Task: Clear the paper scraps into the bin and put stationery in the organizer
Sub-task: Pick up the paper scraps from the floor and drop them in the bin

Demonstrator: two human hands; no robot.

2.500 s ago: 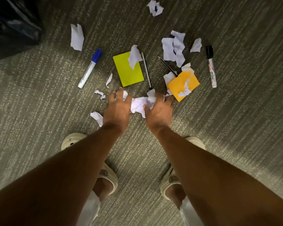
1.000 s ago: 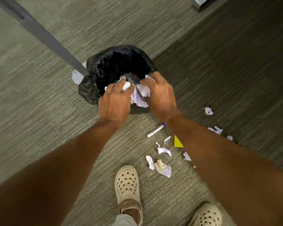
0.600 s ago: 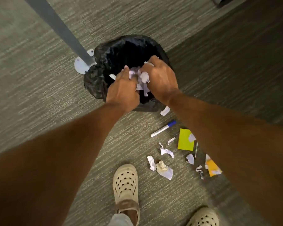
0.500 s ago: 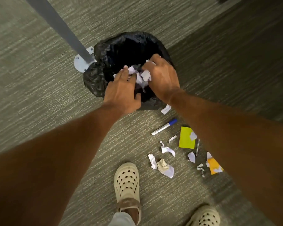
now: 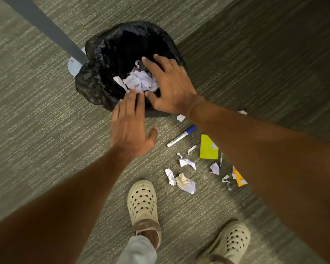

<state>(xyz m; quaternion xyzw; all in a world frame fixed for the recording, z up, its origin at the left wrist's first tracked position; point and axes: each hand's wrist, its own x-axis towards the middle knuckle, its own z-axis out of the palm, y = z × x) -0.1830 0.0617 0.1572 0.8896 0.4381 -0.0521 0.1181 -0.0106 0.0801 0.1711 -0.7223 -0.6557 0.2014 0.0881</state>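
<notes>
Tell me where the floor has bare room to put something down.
Bare carpet lies left of the bin and the grey post, and again beyond the bin at upper right. It is crowded between the bin and the shoes: marker, green note, orange note and scraps lie close together.

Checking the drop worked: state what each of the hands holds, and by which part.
Nothing is held. The left hand and right hand are spread open above the bin; the paper scraps lie loose inside it.
</notes>
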